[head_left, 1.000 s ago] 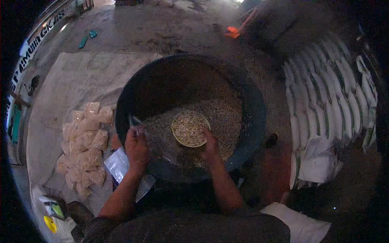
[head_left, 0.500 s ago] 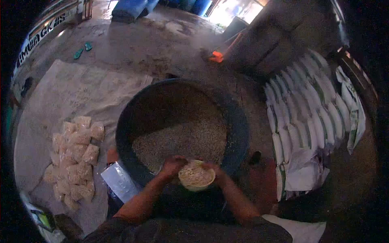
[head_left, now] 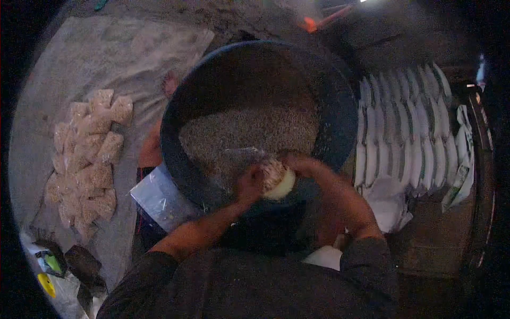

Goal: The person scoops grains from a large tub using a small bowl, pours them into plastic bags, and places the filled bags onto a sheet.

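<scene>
A pale bowl (head_left: 286, 186) of light kernels or pieces is tilted toward the left, at the near side of a big dark tub (head_left: 172, 125). My right hand (head_left: 302, 166) grips its far right rim. My left hand (head_left: 249, 183) is closed at the bowl's left side, on a clear plastic bag (head_left: 241, 153) whose thin film shows above the fingers. The bowl's contents lie against the bag's mouth; whether they are inside it is hard to see. Small pale grains (head_left: 255, 127) cover the tub's bottom.
Filled clear packets (head_left: 93, 154) lie heaped on a grey sheet (head_left: 154, 48) at left. A stack of flat plastic bags (head_left: 164, 196) rests by the tub's near left. Rows of white packed sacks (head_left: 404, 127) stand at right. An orange object (head_left: 308, 24) lies beyond the tub.
The view has tipped down and nearer. The bowl, level before, now leans left, with my right hand on its far right rim and the clear bag showing at my left hand.
</scene>
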`<state>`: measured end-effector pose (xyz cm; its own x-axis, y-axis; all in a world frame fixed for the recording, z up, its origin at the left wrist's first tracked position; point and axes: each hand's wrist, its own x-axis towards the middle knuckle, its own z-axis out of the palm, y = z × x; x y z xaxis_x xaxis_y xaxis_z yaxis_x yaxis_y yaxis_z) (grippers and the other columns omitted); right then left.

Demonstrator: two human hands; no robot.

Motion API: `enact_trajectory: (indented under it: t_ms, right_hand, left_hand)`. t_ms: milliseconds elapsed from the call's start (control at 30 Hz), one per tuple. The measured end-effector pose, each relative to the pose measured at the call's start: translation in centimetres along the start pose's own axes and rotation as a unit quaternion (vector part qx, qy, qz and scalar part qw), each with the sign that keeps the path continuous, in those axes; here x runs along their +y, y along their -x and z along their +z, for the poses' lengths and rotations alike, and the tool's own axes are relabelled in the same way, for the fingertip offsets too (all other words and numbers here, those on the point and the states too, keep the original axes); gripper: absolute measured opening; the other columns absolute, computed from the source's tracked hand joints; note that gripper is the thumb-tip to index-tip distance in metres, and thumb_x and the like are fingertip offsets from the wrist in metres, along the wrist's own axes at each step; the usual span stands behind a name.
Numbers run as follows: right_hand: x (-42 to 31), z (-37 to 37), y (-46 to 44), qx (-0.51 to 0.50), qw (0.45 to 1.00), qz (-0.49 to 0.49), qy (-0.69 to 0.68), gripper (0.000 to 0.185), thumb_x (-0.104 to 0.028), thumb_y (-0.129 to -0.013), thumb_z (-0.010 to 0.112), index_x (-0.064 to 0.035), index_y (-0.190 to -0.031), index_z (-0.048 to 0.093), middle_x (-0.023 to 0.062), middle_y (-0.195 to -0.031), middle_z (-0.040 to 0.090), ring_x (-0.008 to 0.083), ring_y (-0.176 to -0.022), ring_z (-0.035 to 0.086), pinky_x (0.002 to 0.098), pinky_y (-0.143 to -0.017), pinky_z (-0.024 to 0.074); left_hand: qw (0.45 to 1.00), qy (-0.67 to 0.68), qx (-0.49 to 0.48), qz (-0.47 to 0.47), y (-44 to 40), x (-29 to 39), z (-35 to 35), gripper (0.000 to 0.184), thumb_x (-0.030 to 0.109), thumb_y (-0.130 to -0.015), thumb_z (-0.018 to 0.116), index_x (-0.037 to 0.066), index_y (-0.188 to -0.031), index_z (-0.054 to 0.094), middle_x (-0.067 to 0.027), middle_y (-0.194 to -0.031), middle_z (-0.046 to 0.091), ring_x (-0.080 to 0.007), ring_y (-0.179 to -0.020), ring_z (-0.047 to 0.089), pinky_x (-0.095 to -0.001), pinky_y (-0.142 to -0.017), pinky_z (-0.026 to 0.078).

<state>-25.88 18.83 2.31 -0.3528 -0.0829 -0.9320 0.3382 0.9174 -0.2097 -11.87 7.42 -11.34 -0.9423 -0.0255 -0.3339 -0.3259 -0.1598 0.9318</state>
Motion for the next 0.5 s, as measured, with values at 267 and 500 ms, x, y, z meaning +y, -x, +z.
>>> enact_trajectory:
  t_ms: [267,500]
  right_hand:
    - [2.3,-2.2,-3.5,0.059,0.992,-0.097,0.047,0.046,-0.029,-0.101,0.045,-0.0085,-0.143,0.045,0.0172,-0.130,0.059,0.0296,-0.105,0.064,0.0468,-0.089,0.0564]
    - [0.5,-3.2,-6.1,0.081,0.989,0.018,0.125,0.056,-0.034,-0.101,0.051,-0.0074,-0.149,0.039,0.0214,-0.137,0.053,0.0360,-0.119,0.059,0.0562,-0.082,0.0590]
  left_hand:
    - [0.981,0.015,0.142,0.128,-0.8,-0.9,1.1,0.037,0.031,-0.106,0.046,0.007,-0.132,0.056,-0.0112,-0.093,0.067,-0.0236,-0.085,0.067,-0.0405,-0.078,0.053]
    - [0.992,0.010,0.103,0.079,-1.6,-2.7,-0.6,0.034,0.028,-0.106,0.047,0.008,-0.130,0.058,-0.0144,-0.093,0.066,-0.0252,-0.083,0.066,-0.0420,-0.076,0.052]
